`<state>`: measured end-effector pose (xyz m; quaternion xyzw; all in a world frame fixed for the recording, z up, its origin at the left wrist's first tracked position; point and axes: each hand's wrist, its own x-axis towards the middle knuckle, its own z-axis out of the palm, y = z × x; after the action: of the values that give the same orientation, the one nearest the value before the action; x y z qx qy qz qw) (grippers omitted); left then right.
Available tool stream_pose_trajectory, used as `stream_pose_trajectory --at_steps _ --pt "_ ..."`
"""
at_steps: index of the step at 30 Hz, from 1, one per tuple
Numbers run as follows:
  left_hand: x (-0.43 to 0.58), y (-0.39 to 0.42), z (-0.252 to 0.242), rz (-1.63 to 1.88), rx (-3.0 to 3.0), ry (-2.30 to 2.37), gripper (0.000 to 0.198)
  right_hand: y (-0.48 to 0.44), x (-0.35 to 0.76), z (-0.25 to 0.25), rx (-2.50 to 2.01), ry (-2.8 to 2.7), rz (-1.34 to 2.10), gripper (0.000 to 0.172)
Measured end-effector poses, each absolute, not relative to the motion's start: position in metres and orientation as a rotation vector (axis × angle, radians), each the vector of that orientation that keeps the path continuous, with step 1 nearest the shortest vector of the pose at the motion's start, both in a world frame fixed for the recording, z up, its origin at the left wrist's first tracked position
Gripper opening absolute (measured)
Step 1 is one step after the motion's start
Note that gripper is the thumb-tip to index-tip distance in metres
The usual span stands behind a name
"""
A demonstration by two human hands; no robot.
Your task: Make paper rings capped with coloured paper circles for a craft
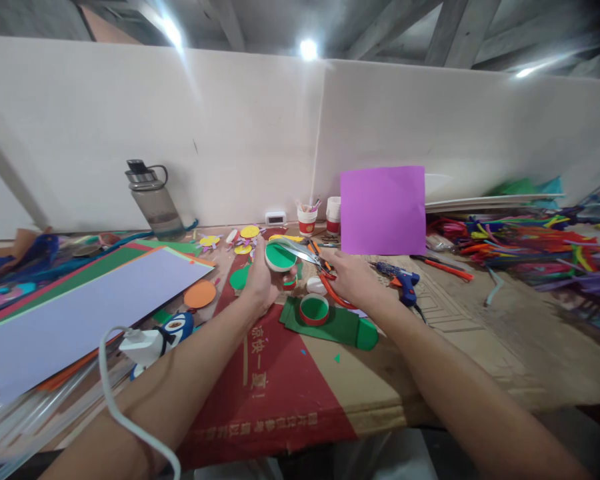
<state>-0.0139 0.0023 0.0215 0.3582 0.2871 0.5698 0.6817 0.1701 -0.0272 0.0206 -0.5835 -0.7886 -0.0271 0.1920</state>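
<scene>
My left hand [261, 279] is closed around a small white ring with a green paper disc [281, 256] on it, held up over the table. My right hand [347, 275] grips orange-handled scissors [314, 259], whose open blades reach the edge of the green disc. Below the hands lie a red-rimmed ring with a green inside [315, 309] on a piece of green foam sheet [347, 328], and a small white lid [315, 285].
A lilac sheet [80, 310] on stacked coloured sheets lies at the left, a water bottle [153, 200] behind it. A purple sheet [383, 209] stands upright, with paper cups [307, 220] beside it. A blue glue gun [404, 281] and piled pipe cleaners [530, 250] fill the right. A white cable [115, 393] crosses my left arm.
</scene>
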Motion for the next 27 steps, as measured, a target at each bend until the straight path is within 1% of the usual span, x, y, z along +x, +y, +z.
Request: stream_pose_trajectory --at_steps 6,11,15,19,27 --pt "-0.019 0.004 0.028 1.255 0.807 0.686 0.061 -0.026 0.172 0.019 -1.590 -2.223 -0.131 0.043" --pt "-0.022 0.004 0.033 1.242 0.771 0.763 0.067 -0.027 0.171 0.020 -1.652 -2.251 -0.144 0.044" --pt "-0.020 0.005 0.030 1.327 0.784 0.690 0.061 -0.028 0.170 0.021 -1.717 -2.224 -0.128 0.044" --pt "-0.018 0.007 0.024 1.382 0.802 0.663 0.054 -0.029 0.168 0.022 -1.738 -2.195 -0.082 0.038" --pt "-0.017 0.005 0.021 1.319 0.888 0.714 0.057 -0.029 0.169 0.020 -1.660 -2.168 -0.012 0.044"
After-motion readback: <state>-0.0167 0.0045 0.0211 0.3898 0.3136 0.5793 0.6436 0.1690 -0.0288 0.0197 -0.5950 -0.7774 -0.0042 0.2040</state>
